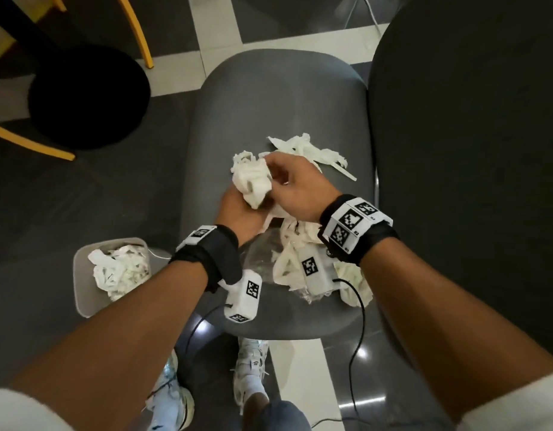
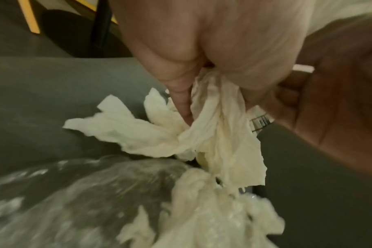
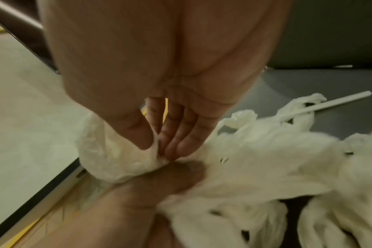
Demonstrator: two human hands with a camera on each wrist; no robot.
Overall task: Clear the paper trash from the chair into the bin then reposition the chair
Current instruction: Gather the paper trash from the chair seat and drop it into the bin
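A grey chair seat (image 1: 269, 98) carries crumpled white paper. My left hand (image 1: 238, 206) grips a paper wad (image 1: 252, 178) from below, just above the seat. From the right, my right hand (image 1: 281, 181) pinches the same wad between thumb and fingers. The left wrist view shows my curled fingers (image 2: 181, 100) round the paper wad (image 2: 219, 127). In the right wrist view my fingertips (image 3: 170, 147) pinch the paper wad (image 3: 117, 156). Loose strips (image 1: 309, 150) lie behind the hands. A bigger paper pile (image 1: 294, 256) lies near the front edge. The grey bin (image 1: 82, 293) stands lower left, holding paper.
A clear plastic bag (image 1: 259, 259) lies under the front pile. A white straw (image 3: 333, 104) rests on the seat. The dark chair back (image 1: 455, 150) rises at the right. A black round table base (image 1: 88, 98) and yellow legs (image 1: 135, 29) stand at the upper left. My shoes (image 1: 250, 368) are below the seat.
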